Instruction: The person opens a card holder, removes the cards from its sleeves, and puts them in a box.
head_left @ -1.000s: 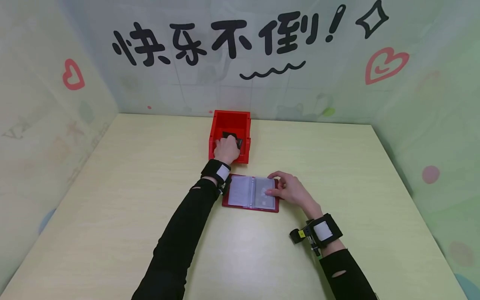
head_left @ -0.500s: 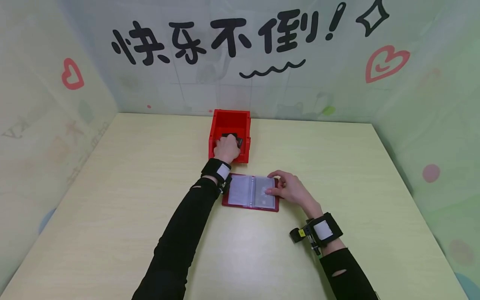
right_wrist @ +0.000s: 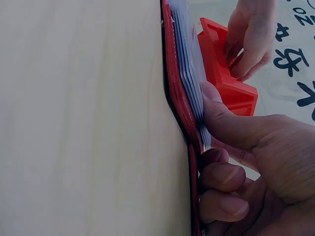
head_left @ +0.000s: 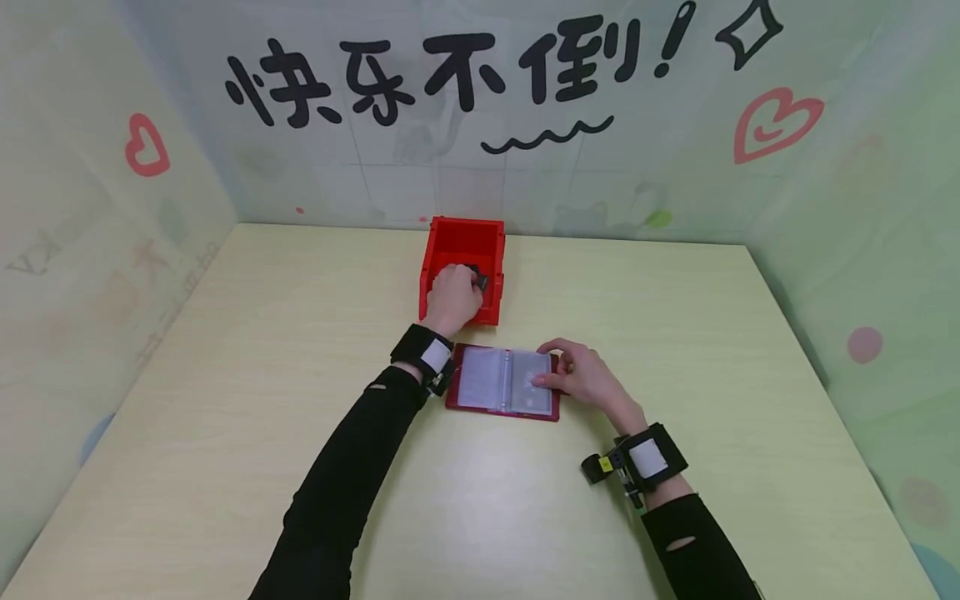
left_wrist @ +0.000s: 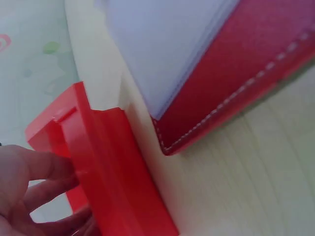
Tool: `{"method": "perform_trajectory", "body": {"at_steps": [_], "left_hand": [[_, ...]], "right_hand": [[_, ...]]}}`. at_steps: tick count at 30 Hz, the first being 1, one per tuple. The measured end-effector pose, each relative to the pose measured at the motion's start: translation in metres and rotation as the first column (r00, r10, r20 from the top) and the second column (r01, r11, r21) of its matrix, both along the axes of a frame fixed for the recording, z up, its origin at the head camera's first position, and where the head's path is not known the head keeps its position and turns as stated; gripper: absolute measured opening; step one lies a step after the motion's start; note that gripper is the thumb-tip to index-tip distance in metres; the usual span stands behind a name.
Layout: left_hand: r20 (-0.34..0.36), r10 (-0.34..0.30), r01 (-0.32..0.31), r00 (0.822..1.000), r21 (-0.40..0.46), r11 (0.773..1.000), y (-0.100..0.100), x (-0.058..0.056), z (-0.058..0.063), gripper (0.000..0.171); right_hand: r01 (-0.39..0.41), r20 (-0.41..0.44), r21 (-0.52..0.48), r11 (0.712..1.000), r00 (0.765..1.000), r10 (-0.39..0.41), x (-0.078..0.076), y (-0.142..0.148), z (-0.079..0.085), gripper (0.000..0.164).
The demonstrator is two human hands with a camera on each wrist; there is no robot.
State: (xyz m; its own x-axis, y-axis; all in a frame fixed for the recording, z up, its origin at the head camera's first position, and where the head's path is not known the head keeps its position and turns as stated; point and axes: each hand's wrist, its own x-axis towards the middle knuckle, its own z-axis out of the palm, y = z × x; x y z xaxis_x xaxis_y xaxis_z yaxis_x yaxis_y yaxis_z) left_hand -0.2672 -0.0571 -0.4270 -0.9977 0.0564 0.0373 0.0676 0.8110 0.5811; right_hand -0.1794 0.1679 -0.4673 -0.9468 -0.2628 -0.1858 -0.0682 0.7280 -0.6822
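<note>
In the head view my left hand (head_left: 454, 295) reaches down into a red plastic bin (head_left: 467, 228). Its fingertips drop behind the bin's wall in the left wrist view, so I cannot tell whether they grip anything. A small black item (head_left: 481, 278) in the bin shows just beside the knuckles. Nearer to me, a red card holder (head_left: 480, 377) with clear plastic sleeves lies spread on the table. My right hand (head_left: 588, 382) pinches its right side. The right wrist view has the thumb (right_wrist: 231, 123) on the stacked sleeves (right_wrist: 189, 64) and the other fingers curled at the cover's edge.
The bin stands at the back of a pale wooden table (head_left: 300, 333), close to the printed backdrop (head_left: 345, 179). A gap of bare table separates it from the card holder. Fabric walls rise on both sides.
My left wrist has shifted a little left, and the left hand now covers more of the black item in the bin. The right hand and the card holder stay in place.
</note>
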Motion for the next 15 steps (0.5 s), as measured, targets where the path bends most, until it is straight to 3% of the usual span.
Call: {"method": "perform_trajectory", "body": {"at_steps": [4, 6, 10, 12, 15], "left_hand": [[-0.076, -0.109, 0.113, 0.991, 0.057, 0.992, -0.004, 0.018, 0.006, 0.02], [-0.045, -0.198, 0.201, 0.979, 0.091, 0.975, -0.007, 0.029, 0.006, 0.02], [0.084, -0.371, 0.362, 0.925, 0.107, 0.926, -0.015, 0.048, 0.001, 0.029], [0.114, -0.39, 0.382, 0.914, 0.088, 0.92, -0.018, 0.054, -0.001, 0.034], [0.094, -0.358, 0.353, 0.929, 0.064, 0.934, -0.021, 0.06, -0.003, 0.037]], "right_hand": [[-0.009, -0.013, -0.003, 1.0, 1.0, 0.009, 0.001, 0.0, 0.0, 0.049], [-0.012, -0.019, -0.007, 1.0, 1.0, 0.012, 0.001, 0.0, 0.0, 0.048], [-0.012, -0.031, -0.005, 1.0, 0.999, 0.012, 0.002, 0.0, 0.001, 0.049], [-0.01, -0.035, -0.003, 1.0, 0.999, 0.01, 0.002, -0.001, 0.002, 0.049], [-0.002, -0.046, -0.009, 1.0, 0.999, 0.002, 0.003, -0.001, 0.002, 0.049]]}}
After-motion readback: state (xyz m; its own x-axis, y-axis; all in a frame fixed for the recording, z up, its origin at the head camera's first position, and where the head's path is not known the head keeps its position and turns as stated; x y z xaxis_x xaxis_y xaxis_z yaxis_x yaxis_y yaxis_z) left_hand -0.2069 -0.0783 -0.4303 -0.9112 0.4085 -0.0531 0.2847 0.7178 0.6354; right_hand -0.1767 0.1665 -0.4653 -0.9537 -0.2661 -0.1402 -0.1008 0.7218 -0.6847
